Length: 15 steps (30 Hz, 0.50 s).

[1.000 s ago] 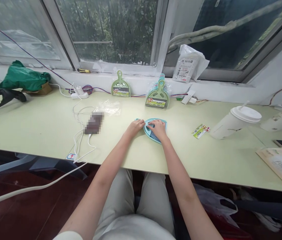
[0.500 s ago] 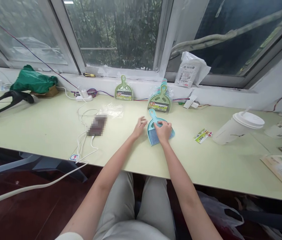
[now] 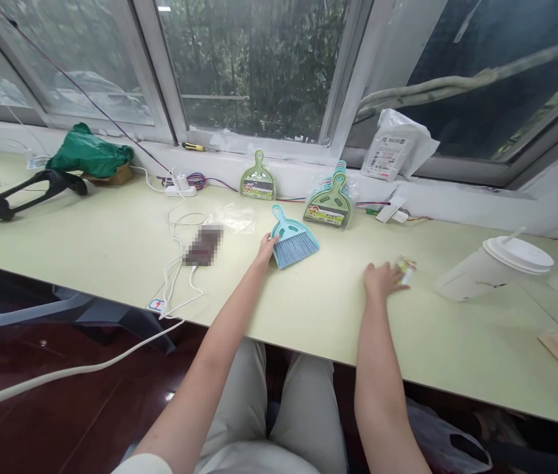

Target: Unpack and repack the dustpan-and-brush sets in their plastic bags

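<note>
Pale-green laminate: desk (image 3: pixel 111 243) under a window, carrying everything below.
Teal plastic: small brush-and-dustpan set (image 3: pixel 292 241) lying flat on the desk, handle toward the window, grey bristles fanned toward the near edge.
Left hand (image 3: pixel 265 251): fingertips resting on the set's left edge, not wrapped round it; grip loose, more a touch than a hold.
Right hand (image 3: pixel 381 278): flat on the desk, fingers stretched toward a small printed label card (image 3: pixel 406 268), touching or just short of it; pinched or not, cannot tell.
Nearby stock: green dustpan (image 3: pixel 257 178) leaning at the sill; bagged stack of dustpans (image 3: pixel 331 200) just behind the teal set.
Right side: white lidded cup with straw (image 3: pixel 499 264) near the card, well within reach of the right forearm.
Left side: white cables (image 3: pixel 174 263) looping near a blurred device.
Risk, set: likely to skid or spin under a light fingertip push, given the slick desk.
Risk, card: thin and flat, hard to lift; may slide toward the cup instead.
Risk, cup: could tip from a sweep of the right hand.
Risk, stack: prone to toppling if the teal set is shoved back.
</note>
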Tool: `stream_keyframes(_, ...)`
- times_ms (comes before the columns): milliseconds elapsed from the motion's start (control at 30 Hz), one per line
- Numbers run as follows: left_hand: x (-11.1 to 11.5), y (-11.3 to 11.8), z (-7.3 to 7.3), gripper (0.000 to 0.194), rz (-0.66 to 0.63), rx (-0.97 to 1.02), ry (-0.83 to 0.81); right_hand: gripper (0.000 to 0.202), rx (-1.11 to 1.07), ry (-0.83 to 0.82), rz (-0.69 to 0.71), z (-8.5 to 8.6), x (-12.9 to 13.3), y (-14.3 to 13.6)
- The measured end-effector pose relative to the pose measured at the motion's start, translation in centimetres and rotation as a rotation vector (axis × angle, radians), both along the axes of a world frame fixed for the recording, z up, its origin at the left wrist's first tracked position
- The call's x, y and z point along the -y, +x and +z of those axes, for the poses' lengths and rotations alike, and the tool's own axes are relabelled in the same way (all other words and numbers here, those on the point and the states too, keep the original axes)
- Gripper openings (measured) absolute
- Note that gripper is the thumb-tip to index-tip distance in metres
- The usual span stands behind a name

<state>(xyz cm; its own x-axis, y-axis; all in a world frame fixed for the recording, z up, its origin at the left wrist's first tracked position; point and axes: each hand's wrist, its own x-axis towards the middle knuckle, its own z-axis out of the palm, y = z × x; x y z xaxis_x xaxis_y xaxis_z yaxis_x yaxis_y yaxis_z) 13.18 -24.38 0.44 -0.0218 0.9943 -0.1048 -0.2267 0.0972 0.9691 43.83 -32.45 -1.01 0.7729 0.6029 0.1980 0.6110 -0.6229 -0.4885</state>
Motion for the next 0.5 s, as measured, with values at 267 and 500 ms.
stream_keyframes(267, -1.3, -2.1, -0.1, 0.018, 0.202, -0.036, -0.024, 0.037, 0.072, 0.08, 0.882, 0.8, -2.0, -9.3)
stream_keyframes(500, -1.1, -2.1, -0.1, 0.027, 0.197, -0.035, 0.018, 0.017, -0.045, 0.229, 0.798, -0.7, -2.7, -10.1)
